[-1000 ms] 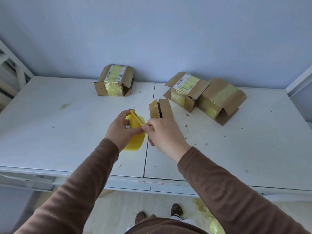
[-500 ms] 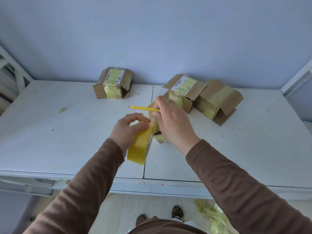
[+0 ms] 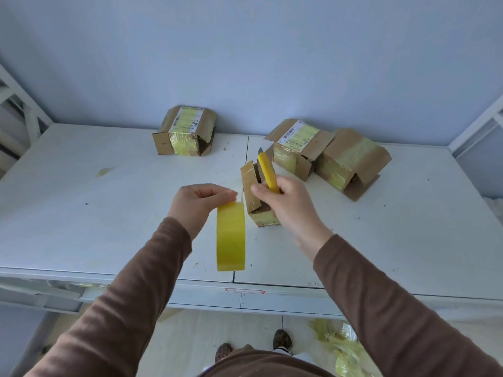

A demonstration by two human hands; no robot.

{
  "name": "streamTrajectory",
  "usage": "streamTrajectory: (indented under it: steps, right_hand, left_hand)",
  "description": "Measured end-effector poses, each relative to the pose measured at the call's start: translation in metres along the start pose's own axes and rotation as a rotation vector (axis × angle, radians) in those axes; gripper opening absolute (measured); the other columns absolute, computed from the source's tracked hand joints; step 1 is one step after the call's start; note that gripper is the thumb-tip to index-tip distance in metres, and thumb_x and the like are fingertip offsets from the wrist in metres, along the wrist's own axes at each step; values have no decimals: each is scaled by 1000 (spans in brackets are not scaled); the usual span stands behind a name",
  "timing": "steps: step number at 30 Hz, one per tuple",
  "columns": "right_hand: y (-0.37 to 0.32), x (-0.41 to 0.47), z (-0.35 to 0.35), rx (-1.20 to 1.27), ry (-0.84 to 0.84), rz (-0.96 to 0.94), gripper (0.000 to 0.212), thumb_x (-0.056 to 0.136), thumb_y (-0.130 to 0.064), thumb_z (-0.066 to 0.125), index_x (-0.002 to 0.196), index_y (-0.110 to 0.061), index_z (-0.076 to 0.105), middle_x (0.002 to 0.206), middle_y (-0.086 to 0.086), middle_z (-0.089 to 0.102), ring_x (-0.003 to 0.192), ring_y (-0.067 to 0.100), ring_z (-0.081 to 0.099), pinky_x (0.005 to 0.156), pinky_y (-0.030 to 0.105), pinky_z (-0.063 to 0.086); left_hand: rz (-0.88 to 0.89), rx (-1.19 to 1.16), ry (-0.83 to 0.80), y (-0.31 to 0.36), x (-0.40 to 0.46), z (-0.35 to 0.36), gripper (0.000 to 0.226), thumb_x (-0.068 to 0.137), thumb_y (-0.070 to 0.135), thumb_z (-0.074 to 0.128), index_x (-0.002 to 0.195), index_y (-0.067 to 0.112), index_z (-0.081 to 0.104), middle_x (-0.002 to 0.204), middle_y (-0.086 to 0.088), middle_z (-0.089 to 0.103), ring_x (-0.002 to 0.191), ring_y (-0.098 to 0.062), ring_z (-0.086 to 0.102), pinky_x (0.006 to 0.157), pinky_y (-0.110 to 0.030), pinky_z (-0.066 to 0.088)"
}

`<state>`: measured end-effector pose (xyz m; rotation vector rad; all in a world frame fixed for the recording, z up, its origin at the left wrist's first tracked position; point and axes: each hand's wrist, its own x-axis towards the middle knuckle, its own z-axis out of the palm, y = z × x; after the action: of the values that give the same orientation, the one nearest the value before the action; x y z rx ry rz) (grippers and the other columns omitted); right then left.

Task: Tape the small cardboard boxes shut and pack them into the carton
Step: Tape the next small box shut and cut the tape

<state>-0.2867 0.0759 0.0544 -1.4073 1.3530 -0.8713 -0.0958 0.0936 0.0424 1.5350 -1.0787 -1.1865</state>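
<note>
My left hand (image 3: 197, 204) holds a roll of yellow tape (image 3: 230, 236) by its top, and the roll hangs edge-on above the table's front. My right hand (image 3: 285, 206) grips a yellow utility knife (image 3: 268, 172) with its blade end pointing up and away. Right behind both hands a small cardboard box (image 3: 254, 191) stands on the white table (image 3: 81, 219) with its top flaps up. Three taped boxes sit further back: one at the rear left (image 3: 185, 131), two side by side at the rear right (image 3: 298, 148) (image 3: 353, 163).
A blue wall closes off the table's far side. A white frame (image 3: 24, 118) stands at the left, another at the right edge. Crumpled yellow tape scraps (image 3: 340, 341) lie on the floor under the table's right, near my shoes. A small scrap (image 3: 103, 172) lies on the table's left.
My hands have come apart. My right hand swung the knife from level to pointing up and away. My left hand turned the tape roll edge-on and lowered it toward the front edge.
</note>
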Motion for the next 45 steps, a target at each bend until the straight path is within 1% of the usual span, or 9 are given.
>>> streamTrajectory:
  steps: [4,9,12,18,22,27,32,36,45]
  right_hand:
    - [10,-27,10,221,46,145,27,102,-36,59,99,-17,78,51,-14,49,59,11,51,56,30,54]
    - [13,-65,24,512,-281,151,53,98,-45,45,150,-38,42,113,0,75,106,17,71,91,33,58]
    - [2,-73,18,580,-333,110,45,102,-45,40,146,-51,37,110,21,74,99,34,73,93,46,58]
    - [8,-83,13,431,-284,226,52,107,-37,47,154,-52,29,91,17,66,83,31,71,92,53,56]
    - [14,-85,8,456,-234,293,47,108,-31,46,150,-50,36,85,12,69,76,30,70,83,45,58]
    - [20,-76,-8,439,-144,349,42,108,-31,47,147,-46,44,87,15,69,78,31,70,88,50,56]
    - [24,-64,-25,402,-119,387,39,109,-30,46,146,-40,47,102,27,71,80,32,72,91,49,58]
    - [29,-58,-33,382,-96,399,36,109,-26,46,142,-37,53,93,19,72,76,26,71,80,35,61]
    - [49,-45,-25,295,-110,470,32,108,-26,49,136,-38,54,90,18,64,70,29,68,69,32,58]
  left_hand:
    - [25,-72,-15,1,2,2,8,86,10,75,81,3,77,85,-10,75,75,-13,64,72,-23,50]
    - [-3,-77,-21,-2,6,14,14,91,9,71,80,0,70,65,-3,63,53,-8,55,51,-17,46]
    - [-29,-15,-64,-3,18,20,20,93,17,70,82,1,71,64,-2,65,55,-10,57,53,-22,48]
    - [28,-137,28,10,89,24,16,93,23,72,77,21,73,101,-1,78,89,-3,66,89,-26,44]
    - [139,-201,-80,8,122,48,23,100,18,62,77,18,62,104,-11,77,98,-5,71,83,-15,42]
    - [168,-184,-141,-14,143,74,24,103,19,57,81,11,62,88,-19,74,64,-9,62,59,-19,49]
    - [141,-199,-94,-32,155,100,25,103,22,58,80,12,61,79,-9,76,64,-12,60,62,-24,52]
    - [122,-196,-55,-40,160,117,29,104,22,57,76,13,58,82,-11,77,60,-8,60,56,-22,51]
    - [-7,-260,-31,-44,166,118,21,102,19,58,85,8,54,84,-13,78,65,-15,64,65,-32,60]
